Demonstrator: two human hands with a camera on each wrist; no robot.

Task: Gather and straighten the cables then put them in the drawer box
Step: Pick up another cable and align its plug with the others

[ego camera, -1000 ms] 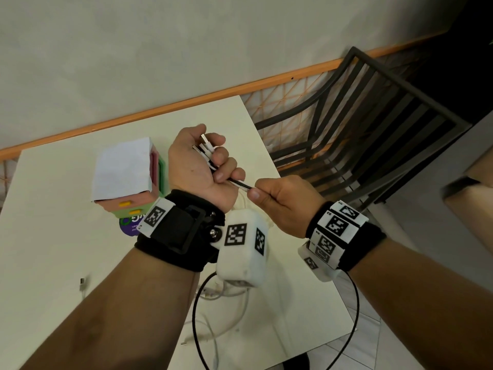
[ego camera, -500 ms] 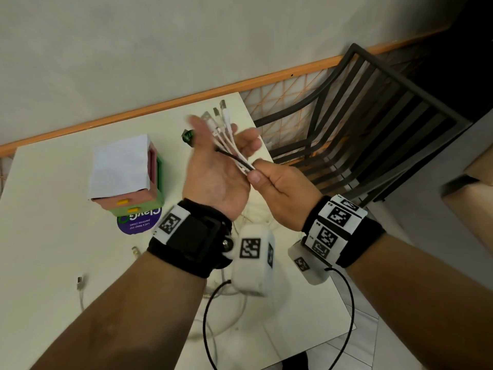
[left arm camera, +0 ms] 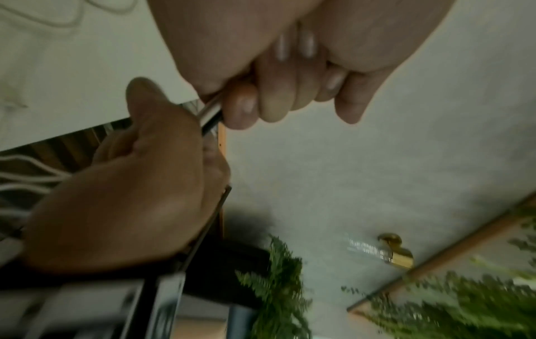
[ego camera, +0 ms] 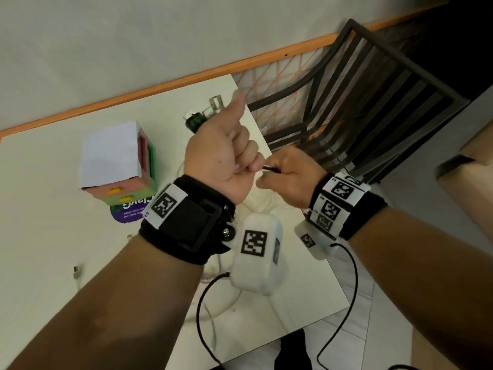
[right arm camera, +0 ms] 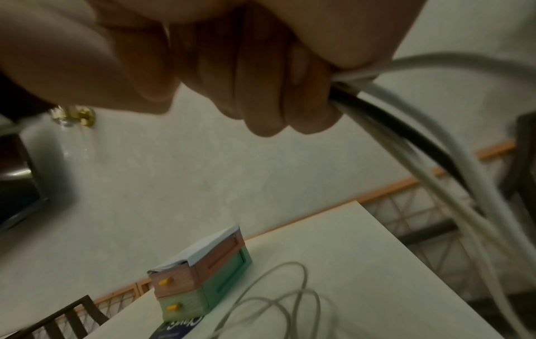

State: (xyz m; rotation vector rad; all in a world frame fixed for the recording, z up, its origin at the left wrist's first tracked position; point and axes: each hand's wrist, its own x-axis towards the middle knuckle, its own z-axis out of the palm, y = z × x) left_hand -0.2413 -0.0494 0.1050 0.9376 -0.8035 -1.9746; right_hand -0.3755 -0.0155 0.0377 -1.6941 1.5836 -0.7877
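Above the white table, my left hand is curled in a fist round a bundle of white and black cables. Their metal connectors stick out past the fist on the far side. My right hand pinches the same bundle just right of the fist. In the left wrist view the left hand grips the cables against the right hand. From the right hand the cables trail downward. The pink and green drawer box stands to the left with both drawers closed.
A loose white cable end lies on the table at the left, and more white cable loops lie near the table's right side. A dark slatted chair stands beyond the right edge. A purple sticker lies under the box.
My left hand, spread open half a second ago with the connectors fanned on its palm, has closed into a fist round the bundle. The right hand keeps its pinch.
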